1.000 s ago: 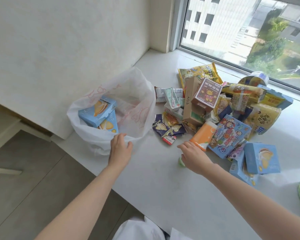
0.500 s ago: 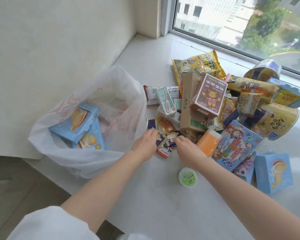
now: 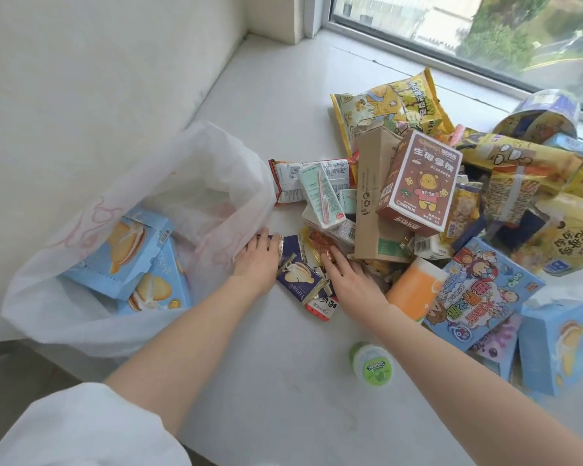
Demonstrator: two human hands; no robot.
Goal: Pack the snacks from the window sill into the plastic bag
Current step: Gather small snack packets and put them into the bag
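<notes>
We see a white stone window sill (image 3: 276,391) meeting a plain white wall (image 3: 81,79) on the left and a window (image 3: 485,31) along the far edge; greenery and a building show through the glass; grey floor (image 3: 11,375) shows below the sill's near-left edge.

The white plastic bag (image 3: 196,183) lies at the left end of the sill with its mouth facing the pile; two light blue cake boxes (image 3: 125,253) lie inside it, one on top of the other.

The snack pile (image 3: 418,203) covers the middle and right of the sill; a brown bear box (image 3: 418,183) leans on a cardboard carton (image 3: 371,203); a yellow chip bag (image 3: 391,99) lies behind them, toward the window; a blue cartoon box (image 3: 485,290) and an orange-and-white cup (image 3: 414,290) sit at the near right; a green-capped round tub (image 3: 374,364) stands apart from the pile on bare sill.

Our left hand (image 3: 256,260) rests palm down at the bag's mouth, fingers fairly straight, touching the edge of a dark blue snack packet (image 3: 300,274); we cannot tell if it holds anything. Our right hand (image 3: 350,274) lies flat on small wrappers just right of that packet, fingers extended toward the pile, nothing visibly held. A white sleeve (image 3: 81,428) shows at the bottom left.
</notes>
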